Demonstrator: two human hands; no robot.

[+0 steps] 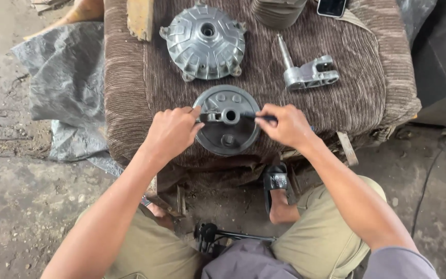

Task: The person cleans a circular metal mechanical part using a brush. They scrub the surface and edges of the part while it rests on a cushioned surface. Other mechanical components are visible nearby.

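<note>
A brown ribbed cushion [130,93] serves as the work surface, and everything lies loose on top of it. Near its front edge sits a round dark grey metal backing plate [226,137], lying flat with its face up and a short hub standing at its centre. Across that hub lies a slim dark tool [243,117], its long axis running left to right, level with the front edge of the cushion.

The left hand [171,132] pinches the left end of the slim tool between thumb and fingertips, resting on the plate's left rim. The right hand [285,125] pinches the tool's right end the same way, fingers pressed together on it, over the plate's right rim. Whether the tool is one piece or two meeting at the hub cannot be told.

Just behind the plate lies a silver ribbed cast drum hub [203,42], dome side up, close to the plate but apart from it. To the right of it lies a silver forked metal bracket with a shaft [308,73], the shaft pointing away and to the left. A phone [331,6] lies at the far edge. A grey plastic sheet [63,77] hangs off the left side onto the concrete floor [6,206]. A foot in a black sandal [277,186] rests under the cushion's front edge.
</note>
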